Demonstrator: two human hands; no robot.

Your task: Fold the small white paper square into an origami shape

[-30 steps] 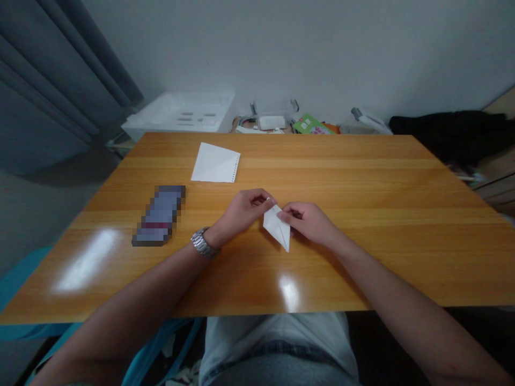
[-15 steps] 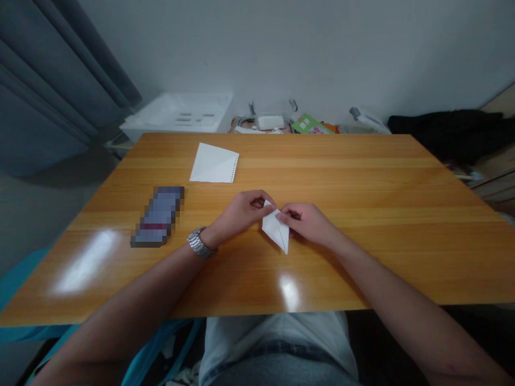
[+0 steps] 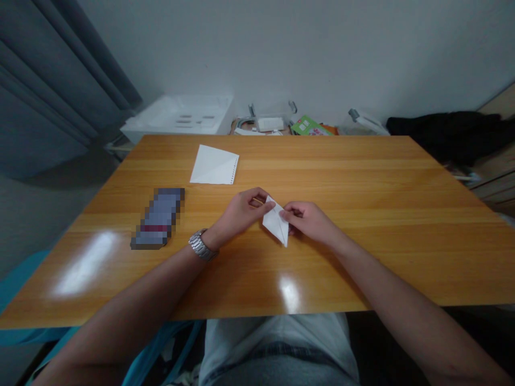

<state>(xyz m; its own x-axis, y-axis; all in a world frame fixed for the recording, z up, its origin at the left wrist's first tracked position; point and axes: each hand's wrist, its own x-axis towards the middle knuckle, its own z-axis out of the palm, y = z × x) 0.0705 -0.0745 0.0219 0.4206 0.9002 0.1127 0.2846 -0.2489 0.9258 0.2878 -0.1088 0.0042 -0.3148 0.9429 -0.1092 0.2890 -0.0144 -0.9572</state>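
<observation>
A small folded white paper [image 3: 277, 225], pointed at its near end, sits at the middle of the wooden table [image 3: 362, 214]. My left hand [image 3: 240, 210], with a metal watch on the wrist, pinches the paper's upper left corner. My right hand [image 3: 308, 220] pinches its right edge, fingers curled. Both hands rest low over the tabletop.
A flat white sheet [image 3: 214, 164] with a perforated edge lies farther back on the left. A blurred dark rectangle [image 3: 159, 217] lies left of my hands. Behind the table are a white box [image 3: 181, 115], small clutter and a dark cloth [image 3: 446, 131].
The folded paper has shifted slightly away from me and looks a bit more closed. Both hands stay pinched on it.
</observation>
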